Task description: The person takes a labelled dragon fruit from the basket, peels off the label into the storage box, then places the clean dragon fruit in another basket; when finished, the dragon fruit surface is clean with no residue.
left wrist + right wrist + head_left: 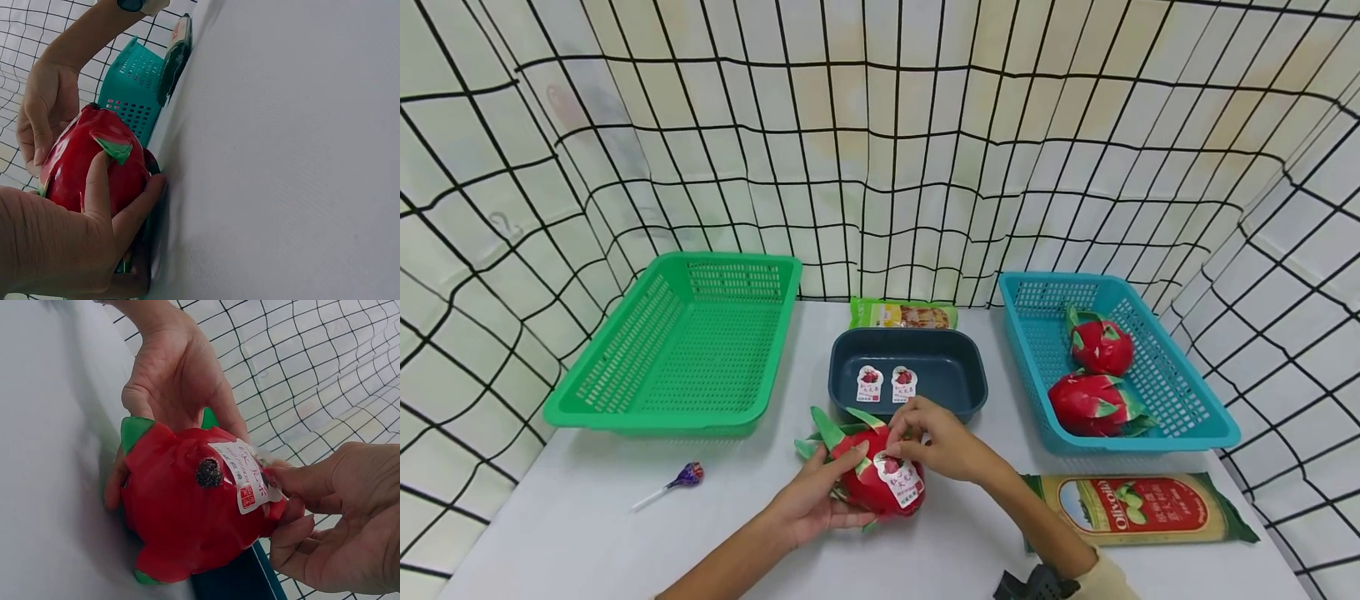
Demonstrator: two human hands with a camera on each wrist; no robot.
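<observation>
My left hand [814,502] holds a red dragon fruit [867,492] with green leaf tips, its thumb on top and its fingers round the underside. A white printed sticker [901,483] lies against the fruit's skin. At the sticker's upper edge, my right hand [946,442] pinches with thumb and fingertips. The right wrist view shows the fruit's dark end [209,473] beside the sticker's lower part. In the left wrist view, the left fingers [98,184] spread over the fruit. Behind it, two similar stickers [870,384] lie in a dark blue tray [842,354].
A green basket [722,362] stands left and a blue basket [1037,375] with two dragon fruits [1093,404] right. A lollipop [688,475] lies front left. A pasta packet [1138,510] lies front right, a green snack packet [902,314] behind the tray. Black netting surrounds the table.
</observation>
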